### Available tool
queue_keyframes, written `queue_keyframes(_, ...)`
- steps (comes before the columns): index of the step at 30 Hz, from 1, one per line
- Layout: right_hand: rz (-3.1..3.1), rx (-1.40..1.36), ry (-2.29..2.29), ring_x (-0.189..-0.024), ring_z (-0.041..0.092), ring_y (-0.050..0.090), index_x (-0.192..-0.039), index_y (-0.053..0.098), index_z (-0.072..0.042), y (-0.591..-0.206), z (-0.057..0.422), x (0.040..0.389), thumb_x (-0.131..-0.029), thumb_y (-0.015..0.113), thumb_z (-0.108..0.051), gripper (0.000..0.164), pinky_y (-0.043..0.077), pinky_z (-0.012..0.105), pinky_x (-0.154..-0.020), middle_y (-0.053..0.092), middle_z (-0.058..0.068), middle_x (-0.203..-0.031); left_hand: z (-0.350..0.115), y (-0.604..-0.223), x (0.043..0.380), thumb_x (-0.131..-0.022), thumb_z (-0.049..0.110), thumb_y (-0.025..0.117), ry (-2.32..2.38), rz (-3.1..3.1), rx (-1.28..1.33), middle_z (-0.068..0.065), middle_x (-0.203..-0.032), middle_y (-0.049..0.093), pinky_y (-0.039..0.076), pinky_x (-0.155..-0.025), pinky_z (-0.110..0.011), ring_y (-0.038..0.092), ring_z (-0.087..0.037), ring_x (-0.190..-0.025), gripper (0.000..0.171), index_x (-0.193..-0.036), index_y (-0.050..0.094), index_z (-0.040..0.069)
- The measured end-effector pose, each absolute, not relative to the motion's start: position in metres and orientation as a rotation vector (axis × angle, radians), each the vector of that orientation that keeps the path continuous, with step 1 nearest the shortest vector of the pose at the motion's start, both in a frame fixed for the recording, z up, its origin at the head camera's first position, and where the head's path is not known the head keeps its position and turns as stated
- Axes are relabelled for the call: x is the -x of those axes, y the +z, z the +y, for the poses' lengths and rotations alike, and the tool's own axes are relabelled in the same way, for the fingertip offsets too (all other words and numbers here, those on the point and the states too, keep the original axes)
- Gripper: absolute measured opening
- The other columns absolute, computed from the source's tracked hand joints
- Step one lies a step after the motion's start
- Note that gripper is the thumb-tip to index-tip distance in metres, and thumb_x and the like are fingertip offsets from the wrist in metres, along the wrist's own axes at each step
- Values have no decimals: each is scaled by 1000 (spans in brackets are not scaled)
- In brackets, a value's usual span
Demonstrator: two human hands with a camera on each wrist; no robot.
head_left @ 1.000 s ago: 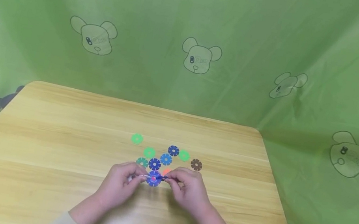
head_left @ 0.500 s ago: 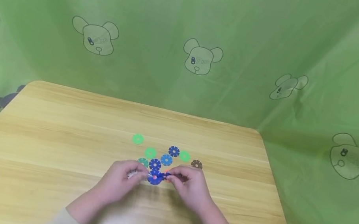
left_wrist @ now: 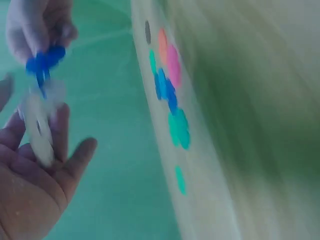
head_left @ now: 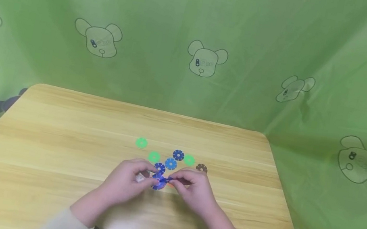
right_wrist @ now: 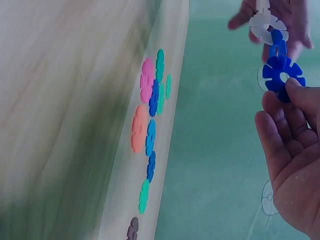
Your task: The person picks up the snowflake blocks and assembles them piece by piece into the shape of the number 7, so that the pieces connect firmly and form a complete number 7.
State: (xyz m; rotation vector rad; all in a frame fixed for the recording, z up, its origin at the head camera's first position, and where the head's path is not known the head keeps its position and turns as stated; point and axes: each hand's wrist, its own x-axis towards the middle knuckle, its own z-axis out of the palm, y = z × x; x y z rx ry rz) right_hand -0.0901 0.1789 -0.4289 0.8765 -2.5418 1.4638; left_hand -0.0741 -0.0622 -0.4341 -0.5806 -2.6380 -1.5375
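Since half a second ago, the left hand [head_left: 127, 180] has edged right along the joined pieces, and its thumb and forefinger have come apart. On my head feed it also now covers most of the teal disc I could see before. Meanwhile the right hand [head_left: 196, 190] sits about where it was.

I see its thumb and fingers pinching a dark blue, flower-notched, plastic-looking disc [right_wrist: 272, 72]. That disc meets a second blue notched disc turned edge-on [right_wrist: 276, 38], which slots into a pale white notched disc [right_wrist: 258, 24]; more white shows at the chain's left end. All of it hangs between the hands, off the counter [head_left: 55, 129], on its near side.

My left wrist feed is blurred, yet it shows the left fingers wide and loose around the white disc; whether any fingertip touches it I cannot tell. I judge that the right hand's pinch is carrying most of the chain, and that the left is between holds, so the joints are exposed to twisting.

Loose discs lie just beyond: a bright blue one [right_wrist: 150, 137], an orange one [right_wrist: 139, 127] and a pink one [right_wrist: 146, 80] in the cluster, a light green one [head_left: 138, 142] far left, a brown one [right_wrist: 132, 230] at the right.
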Motion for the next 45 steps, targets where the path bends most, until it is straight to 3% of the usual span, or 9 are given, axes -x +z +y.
queue_keyframes(5,-2550,-918,1461,-87,18,76,-96,79,-2,-428,173,86,-86,80,10,15,64,25,-78,79,8,-95,-45,-432,72,-91,22,85,-1220,-2703,708,1,-110,77,61,-95,-41,72,-16,-102,16,-105,80,15)
queue_keyframes(13,-2584,-936,1409,-88,16,76,-99,78,-1,-430,180,89,-87,81,6,14,63,25,-80,79,7,-97,-43,-436,70,-93,15,82,-1179,-2712,681,3,-101,77,62,-90,-36,73,-13,-97,6,-99,82,16)
queue_keyframes(19,-2602,-736,1250,-83,15,74,-100,79,-3,-424,211,110,-85,84,3,17,64,27,-77,79,5,-96,-49,-440,69,-95,15,80,-1212,-2736,612,6,-100,77,62,-89,-36,73,-12,-95,7,-101,82,17)
queue_keyframes(25,-2719,-403,1153,-78,19,72,-105,78,1,-431,240,138,-91,81,-2,15,62,27,-69,78,10,-93,-51,-442,69,-94,14,80,-1222,-2742,592,3,-102,78,62,-92,-41,74,-16,-97,5,-99,81,15)
queue_keyframes(36,-2974,-102,909,-85,24,71,-117,75,3,-446,254,159,-96,76,-17,29,62,46,-81,78,10,-98,-55,-443,68,-93,15,81,-1226,-2756,582,4,-100,77,62,-91,-41,73,-15,-95,4,-97,81,14)
queue_keyframes(42,-3201,-11,631,-107,37,71,-126,71,3,-454,251,165,-96,78,-30,46,56,58,-98,77,16,-112,-56,-447,68,-94,17,81,-1245,-2765,575,6,-103,77,62,-90,-37,73,-13,-97,3,-97,80,17)
queue_keyframes(45,-3274,-16,558,-107,40,70,-121,72,3,-459,251,168,-93,80,-37,50,55,59,-98,76,17,-111,-57,-448,69,-94,17,81,-1246,-2762,576,6,-103,77,62,-90,-37,73,-13,-98,3,-97,80,16)
